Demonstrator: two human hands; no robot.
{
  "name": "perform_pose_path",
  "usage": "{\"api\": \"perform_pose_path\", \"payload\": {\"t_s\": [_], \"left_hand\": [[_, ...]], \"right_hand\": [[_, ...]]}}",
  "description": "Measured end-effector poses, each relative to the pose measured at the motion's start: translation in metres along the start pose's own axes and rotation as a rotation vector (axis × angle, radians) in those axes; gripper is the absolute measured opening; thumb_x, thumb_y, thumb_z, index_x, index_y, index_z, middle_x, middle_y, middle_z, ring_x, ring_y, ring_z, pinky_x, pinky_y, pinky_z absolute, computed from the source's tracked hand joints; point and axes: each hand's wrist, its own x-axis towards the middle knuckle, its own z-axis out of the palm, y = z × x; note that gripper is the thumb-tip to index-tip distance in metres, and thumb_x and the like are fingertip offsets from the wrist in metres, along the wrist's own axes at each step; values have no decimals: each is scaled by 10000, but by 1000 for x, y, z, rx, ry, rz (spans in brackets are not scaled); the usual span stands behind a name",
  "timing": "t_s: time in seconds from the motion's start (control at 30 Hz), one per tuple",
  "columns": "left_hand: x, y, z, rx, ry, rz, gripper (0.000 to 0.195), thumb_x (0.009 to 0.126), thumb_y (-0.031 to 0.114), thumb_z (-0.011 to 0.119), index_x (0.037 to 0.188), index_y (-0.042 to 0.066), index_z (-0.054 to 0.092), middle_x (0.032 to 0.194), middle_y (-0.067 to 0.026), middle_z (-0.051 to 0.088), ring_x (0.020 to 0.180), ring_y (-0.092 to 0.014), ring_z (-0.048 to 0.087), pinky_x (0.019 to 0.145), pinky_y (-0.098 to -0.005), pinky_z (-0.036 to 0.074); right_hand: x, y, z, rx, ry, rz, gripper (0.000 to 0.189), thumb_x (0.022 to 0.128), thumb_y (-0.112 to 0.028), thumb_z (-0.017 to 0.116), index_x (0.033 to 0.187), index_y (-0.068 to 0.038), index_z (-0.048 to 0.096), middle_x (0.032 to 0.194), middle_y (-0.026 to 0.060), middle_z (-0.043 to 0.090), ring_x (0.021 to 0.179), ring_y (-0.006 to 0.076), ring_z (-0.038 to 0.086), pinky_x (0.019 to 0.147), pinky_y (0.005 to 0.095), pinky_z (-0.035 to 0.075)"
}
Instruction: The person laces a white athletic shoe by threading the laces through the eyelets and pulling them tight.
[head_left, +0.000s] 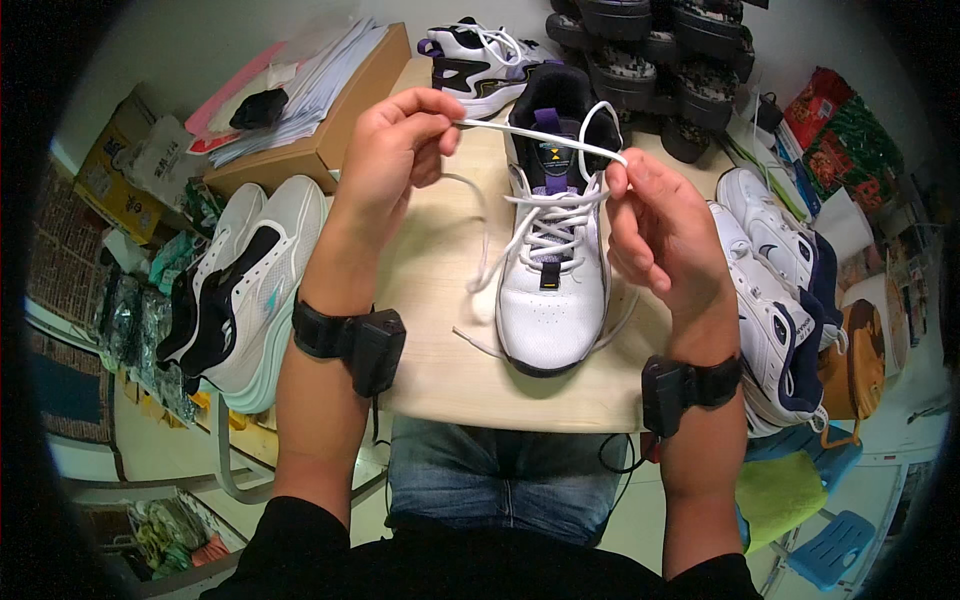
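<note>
A white sneaker (551, 322) stands on the wooden tabletop with its toe towards me and its black-lined collar away. White lace runs criss-cross over its purple-grey tongue through the lower eyelets. Above the tongue a stretch of white shoelace (536, 135) is held up between both hands. My left hand (409, 139) pinches one end of that stretch between thumb and fingers, left of the collar. On the right, my right hand (652, 217) pinches the other part near the upper eyelets, its lower fingers curled. Another lace length hangs blurred on the left, and a lace tip rests beside the toe.
A matching high-top sneaker (480, 71) stands at the back. White running shoes (262, 300) are on the left, white-and-navy sneakers (780, 315) on the right. A cardboard box (360, 105) bears papers. Dark camouflage-patterned shoes (652, 67) are stacked behind. The tabletop (435, 360) ends before my lap.
</note>
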Motion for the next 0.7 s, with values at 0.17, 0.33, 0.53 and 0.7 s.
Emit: {"api": "perform_pose_path", "payload": {"t_s": [0.17,0.33,0.53,0.7], "left_hand": [[3,-8,-8,619,380,184,151,835,47,505,893,-2,636,662,-17,567,528,-65,465,489,-217,363],[-5,-5,1,986,158,460,291,785,37,559,1060,23,654,948,-93,605,920,-180,562,796,-312,450],[-28,7,42,1001,-233,537,216,837,192,691,980,34,659,805,-74,510,761,-183,512,655,-301,423],[-29,17,25,968,-300,309,174,848,177,678,844,11,627,754,-81,516,680,-186,512,604,-304,422]], "right_hand": [[2,0,-3,26,117,-19,249,1025,-235,394,933,-42,523,503,35,476,306,65,325,307,186,277],[3,2,0,-258,183,-31,230,999,-223,486,931,-34,599,516,4,481,333,42,345,321,187,258],[4,12,7,-456,75,21,229,978,-209,543,953,-7,647,541,-4,512,388,50,429,365,197,310],[5,11,10,-527,117,30,216,974,-190,550,951,0,648,574,-1,533,404,52,443,384,197,328]]}}
